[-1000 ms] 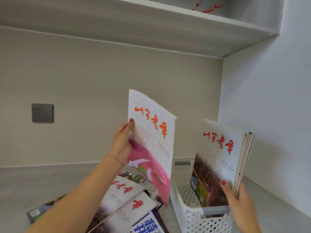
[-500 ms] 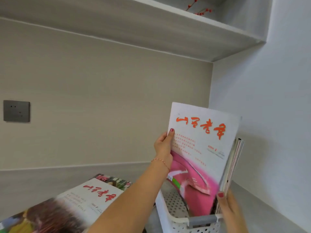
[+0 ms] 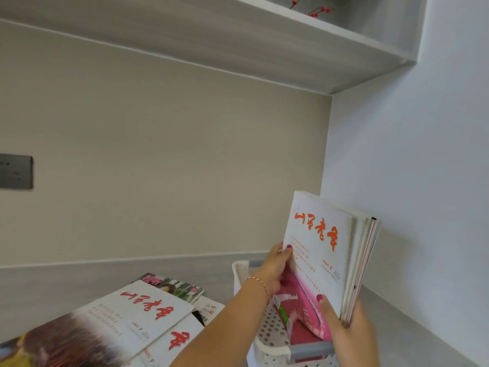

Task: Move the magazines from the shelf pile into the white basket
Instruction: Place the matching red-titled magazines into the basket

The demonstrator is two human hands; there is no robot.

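Note:
A white perforated basket [image 3: 267, 348] with a grey handle stands at the lower right of the grey shelf. Several magazines [image 3: 357, 260] stand upright in it. At their front is a white and pink magazine [image 3: 315, 250] with red lettering. My left hand [image 3: 275, 268] grips this magazine's left edge, thumb on the cover. My right hand [image 3: 349, 332] clasps the bottom right of the upright bundle, thumb on the pink cover. To the left, a pile of magazines [image 3: 127, 319] lies flat on the shelf.
A grey wall socket [image 3: 16, 172] sits on the back panel at the left. An upper shelf [image 3: 291, 49] with red berry twigs [image 3: 315, 9] runs overhead. The side wall [image 3: 423, 181] stands just right of the basket.
My left hand has carried the pink magazine rightward and down, against the upright bundle in the basket. My right thumb has moved onto its cover.

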